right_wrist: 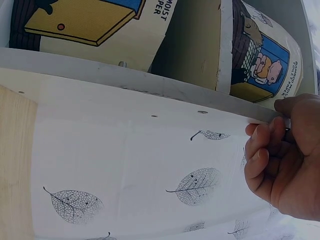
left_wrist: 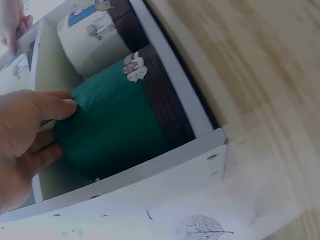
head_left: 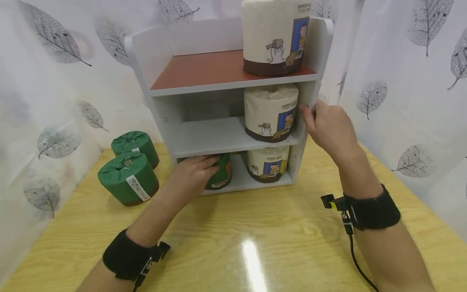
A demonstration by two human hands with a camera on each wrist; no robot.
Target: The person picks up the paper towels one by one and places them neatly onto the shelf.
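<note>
Left hand (head_left: 193,172) grasps the green roll (left_wrist: 115,130) in the shelf unit's (head_left: 160,73) bottom bay, upright, axis vertical, just beside a cream roll (head_left: 268,162); open room lies to its left. Right hand (head_left: 328,127) pinches the unit's right side panel edge. Two green rolls (head_left: 129,176) sit on the desk (head_left: 255,227).

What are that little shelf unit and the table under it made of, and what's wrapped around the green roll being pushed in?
Shelf unit: looks like white laminated board; screw heads show on its side. Table: pale wood grain, glossy, reflecting light. Green roll: probably crinkled paper wrap, held by the left hand.
</note>
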